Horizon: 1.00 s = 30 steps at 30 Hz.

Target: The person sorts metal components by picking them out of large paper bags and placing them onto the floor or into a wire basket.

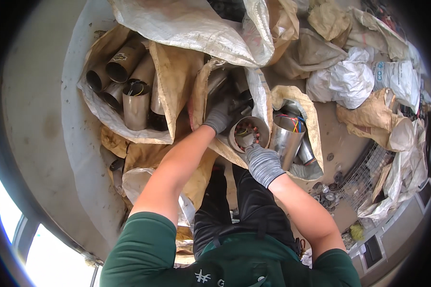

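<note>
A metal cylinder with coppery pieces round its inside stands tilted at the mouth of a woven sack, its open end facing me. My right hand, in a grey knit glove, is closed on the cylinder's near rim. Just left of it, my gloved left hand reaches into the same sack. Its fingers are dark against the shadowed contents, so their grip is unclear. Beside my right hand, another sack holds a shiny cylinder with coloured wires in its mouth.
At the left, a large sack holds several metal cylinders. A pale sack hangs over the far side. Crumpled bags are heaped at the right. A wire mesh basket and small metal scraps lie at the lower right.
</note>
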Each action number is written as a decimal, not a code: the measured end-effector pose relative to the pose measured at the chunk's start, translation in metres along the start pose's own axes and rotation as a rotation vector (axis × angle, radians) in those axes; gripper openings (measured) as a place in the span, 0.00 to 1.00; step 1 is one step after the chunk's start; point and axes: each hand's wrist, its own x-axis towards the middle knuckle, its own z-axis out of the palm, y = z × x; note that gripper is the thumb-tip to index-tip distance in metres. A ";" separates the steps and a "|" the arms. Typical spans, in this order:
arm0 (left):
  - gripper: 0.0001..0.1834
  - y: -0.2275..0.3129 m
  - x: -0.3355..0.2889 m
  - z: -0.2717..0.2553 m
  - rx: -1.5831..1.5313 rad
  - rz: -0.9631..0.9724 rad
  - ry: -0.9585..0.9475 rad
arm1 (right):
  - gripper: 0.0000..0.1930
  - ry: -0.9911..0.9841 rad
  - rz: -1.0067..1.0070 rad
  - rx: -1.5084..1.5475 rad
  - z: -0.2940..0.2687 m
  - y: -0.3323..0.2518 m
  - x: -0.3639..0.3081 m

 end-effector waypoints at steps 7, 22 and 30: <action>0.12 -0.035 0.015 0.002 0.184 0.034 0.106 | 0.11 -0.043 0.057 0.017 -0.014 -0.010 0.017; 0.11 0.094 -0.234 -0.047 -0.997 0.173 0.914 | 0.20 0.140 -0.194 0.678 0.068 -0.026 0.050; 0.09 0.012 -0.295 -0.050 -1.969 -0.049 0.744 | 0.22 -0.271 -0.396 -0.132 0.033 -0.037 0.097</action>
